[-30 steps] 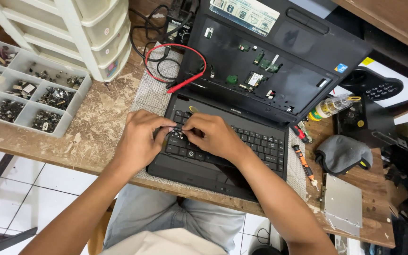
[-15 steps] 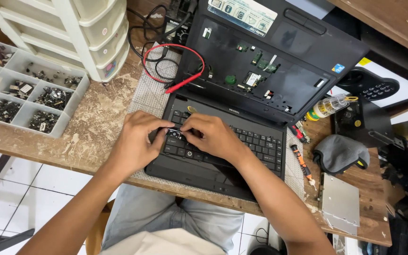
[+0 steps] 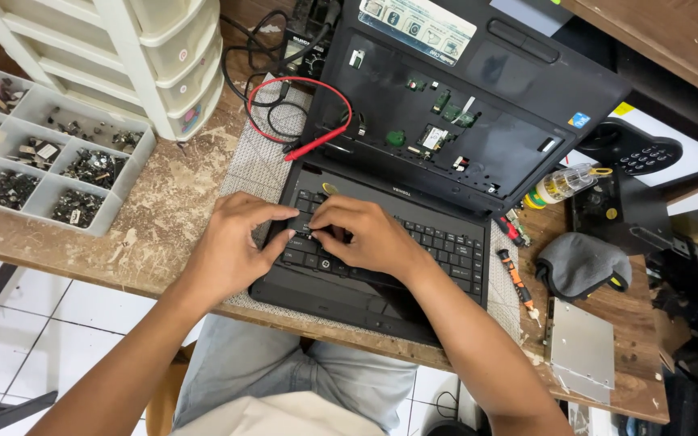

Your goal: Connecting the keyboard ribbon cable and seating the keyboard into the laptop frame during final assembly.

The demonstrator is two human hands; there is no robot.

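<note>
— Laptop keyboard [image 3: 414, 242]: where is it?
— In the black laptop [image 3: 381, 266], on a mesh mat [image 3: 260, 161] at the worktable's near edge.
— Left to right?
— A grey compartment tray [image 3: 34, 161] holds small metal parts; white plastic drawers [image 3: 147, 64] stand behind it. The left hand [image 3: 232, 246] and right hand [image 3: 365, 234] meet on the keys, fingers curled and pressed down.
— Further right?
— An orange screwdriver [image 3: 517, 278], grey cloth [image 3: 579, 262], silver drive [image 3: 582, 351]. The wooden table [image 3: 155, 218] is scuffed; white floor tiles [image 3: 34, 339] lie below.
</note>
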